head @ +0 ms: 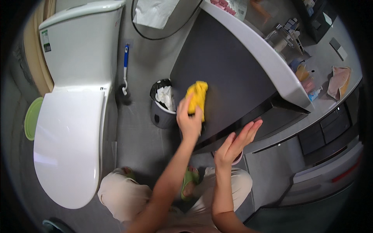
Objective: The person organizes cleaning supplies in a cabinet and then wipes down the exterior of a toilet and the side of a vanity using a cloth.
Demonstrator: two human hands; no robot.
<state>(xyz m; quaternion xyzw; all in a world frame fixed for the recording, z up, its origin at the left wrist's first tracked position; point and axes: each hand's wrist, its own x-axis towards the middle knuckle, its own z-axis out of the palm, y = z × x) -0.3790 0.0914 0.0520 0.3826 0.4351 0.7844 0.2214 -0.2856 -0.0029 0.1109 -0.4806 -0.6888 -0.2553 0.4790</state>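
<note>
My left hand (189,118) grips a bunched yellow cloth (198,94) against the dark grey side panel (224,64) of a bathroom vanity cabinet. Part of the cloth is hidden behind my fingers. Further right, my right hand (237,142) holds nothing; its fingers are stretched out and the thumb stands a little apart. Its fingertips lie close to the cabinet's dark front edge, and I cannot tell whether they touch it. A white basin counter (262,49) caps the cabinet.
Beside my left hand stands a grey waste bin (163,115) with a black liner and crumpled tissue. A toilet brush (126,68) hangs on the wall near the white toilet (68,148). A pink-rimmed basin (239,158) sits partly behind my right hand. A green basin (33,119) leans beyond the toilet.
</note>
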